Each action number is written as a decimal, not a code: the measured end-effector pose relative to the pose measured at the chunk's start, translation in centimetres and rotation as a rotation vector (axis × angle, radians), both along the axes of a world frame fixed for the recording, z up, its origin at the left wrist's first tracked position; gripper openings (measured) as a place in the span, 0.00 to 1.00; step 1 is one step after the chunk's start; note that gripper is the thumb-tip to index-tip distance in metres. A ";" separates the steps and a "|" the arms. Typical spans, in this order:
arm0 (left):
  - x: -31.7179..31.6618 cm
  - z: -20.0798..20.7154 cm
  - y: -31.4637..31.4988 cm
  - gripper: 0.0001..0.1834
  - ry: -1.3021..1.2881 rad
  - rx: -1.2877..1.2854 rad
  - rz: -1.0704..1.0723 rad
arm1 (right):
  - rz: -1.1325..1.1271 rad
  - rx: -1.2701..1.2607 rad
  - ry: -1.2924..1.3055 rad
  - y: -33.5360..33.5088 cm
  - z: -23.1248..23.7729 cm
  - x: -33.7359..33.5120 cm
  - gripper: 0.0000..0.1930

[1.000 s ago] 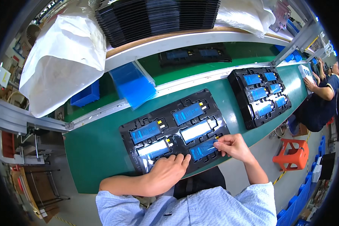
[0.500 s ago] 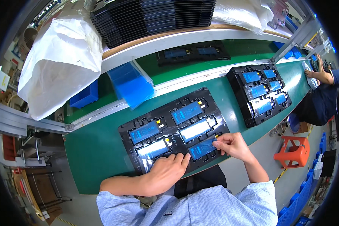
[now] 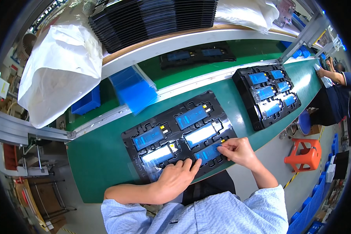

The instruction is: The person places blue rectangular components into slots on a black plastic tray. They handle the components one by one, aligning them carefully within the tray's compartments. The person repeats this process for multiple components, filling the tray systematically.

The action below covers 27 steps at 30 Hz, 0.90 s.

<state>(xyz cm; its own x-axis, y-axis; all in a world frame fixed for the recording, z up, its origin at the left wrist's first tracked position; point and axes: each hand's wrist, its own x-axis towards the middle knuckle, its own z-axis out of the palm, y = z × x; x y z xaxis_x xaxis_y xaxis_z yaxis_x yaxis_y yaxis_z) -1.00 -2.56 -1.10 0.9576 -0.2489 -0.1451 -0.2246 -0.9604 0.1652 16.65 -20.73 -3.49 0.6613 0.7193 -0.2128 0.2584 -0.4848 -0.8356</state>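
Note:
A black moulded tray lies tilted across the green bench, with flat blue packs that look like batteries in its pockets. At the near right pocket, my right hand has thumb and fingers pinched together over the right end of a blue battery pack. Whatever thin thing it may pinch is too small to make out. My left hand rests with fingers stretched on the tray's near edge, its fingertips at the left end of that same pack. Farther back in the tray sit another battery pack and a shiny, glare-covered one.
A stack of black trays, its top one loaded with blue packs, stands to the right. Blue sheets overlap the metal rail. Above are a shelf, piled black trays and a white bag. An orange stool and another person are at right.
My left fingertips have shifted slightly right, onto the pack's left end. My right hand stays pinched at the pack's right end, and the view has moved a little.

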 end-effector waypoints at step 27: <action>-9.5 -0.8 -4.8 0.35 0.173 -1.012 0.472 | 0.757 0.460 0.158 -3.2 1.4 -6.0 0.03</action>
